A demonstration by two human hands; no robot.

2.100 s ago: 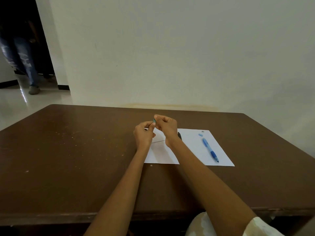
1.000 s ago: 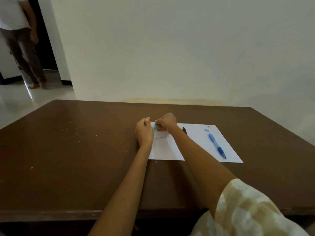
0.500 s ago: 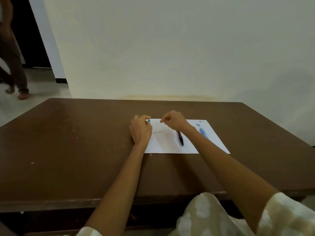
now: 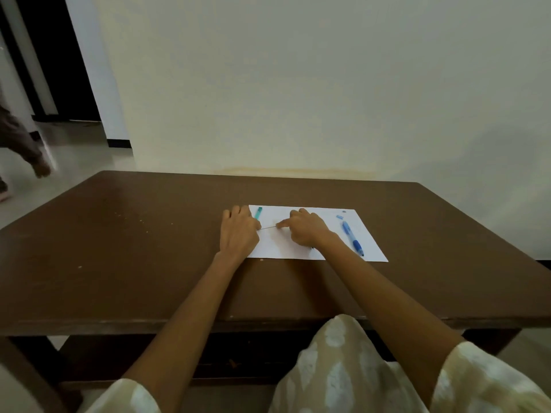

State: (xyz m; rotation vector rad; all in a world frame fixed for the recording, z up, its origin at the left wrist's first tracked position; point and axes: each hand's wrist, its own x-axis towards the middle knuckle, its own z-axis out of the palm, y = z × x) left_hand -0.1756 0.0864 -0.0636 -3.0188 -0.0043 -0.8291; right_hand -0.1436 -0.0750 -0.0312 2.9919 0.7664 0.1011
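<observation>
We see the left hand (image 4: 240,234) lying palm down on the brown surface (image 4: 149,263), at the left edge of a white sheet of paper (image 4: 322,214). Its fingers are stretched flat toward the far edge of the surface, and its thumb touches the left end of a thin rod (image 4: 268,227).

The rod lies on the paper, running roughly parallel to the surface's near edge, between our two hands. The right hand (image 4: 307,231) rests on the sheet with its fingers curled, and index fingertip and thumb pinch the rod's right end.

The sheet sits about midway between the near and far edges, a little toward the right edge. A short teal piece (image 4: 258,213) lies by its far-left corner, just beyond the left hand. A blue pen (image 4: 353,238) lies slanted on the half nearer the right edge, apart from the right hand. Two small blue bits (image 4: 340,217) lie just beyond the pen's far end.
</observation>
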